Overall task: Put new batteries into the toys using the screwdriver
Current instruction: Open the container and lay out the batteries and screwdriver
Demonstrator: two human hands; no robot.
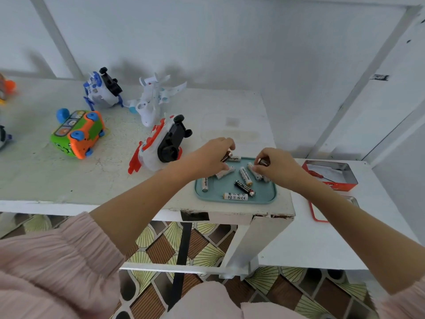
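A teal tray (271, 196) near the table's front edge holds several loose batteries, white ones (245, 174) and a black one (244, 187). My left hand (207, 157) hovers over the tray's far left corner and pinches a dark battery (226, 156). Over the tray's right side, my right hand (278, 165) pinches another dark battery (263, 161). A red-and-white toy plane (158, 146) lies on its side just left of the tray, black underside showing. The red-handled screwdriver (318, 176) lies in an open red tin (345, 183) at the right.
Further toys stand on the white table (115, 185): a green-and-orange bus (77, 133), a blue-and-white plane (103, 89) and a white plane (154, 100). The tin's lid (317, 215) lies on a lower white surface at the right. The wall is close behind.
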